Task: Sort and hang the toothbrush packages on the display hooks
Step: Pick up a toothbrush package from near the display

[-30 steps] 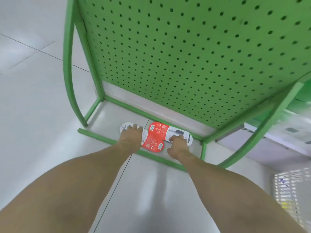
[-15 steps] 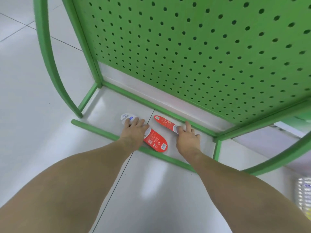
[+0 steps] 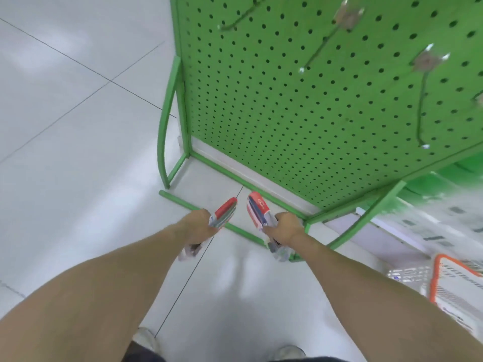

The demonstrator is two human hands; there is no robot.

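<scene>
My left hand (image 3: pixel 197 227) grips a red and white toothbrush package (image 3: pixel 225 211) around its middle, red end pointing away from me. My right hand (image 3: pixel 286 228) grips a second toothbrush package (image 3: pixel 257 209) the same way, its clear lower end sticking out below the wrist. Both packages are held above the floor, just in front of the green pegboard stand (image 3: pixel 300 113). Several bare metal display hooks (image 3: pixel 320 48) stick out of the pegboard at the upper right, blurred.
The stand's green base bar (image 3: pixel 183 202) and curved side legs (image 3: pixel 163 131) lie on the white tiled floor. An orange-rimmed white basket (image 3: pixel 460 288) sits at the right edge. My shoes (image 3: pixel 142 338) show at the bottom.
Both hands have lifted the packages off the floor inside the stand's base. My view has risen and pulled back, so the hooks and the basket now show.
</scene>
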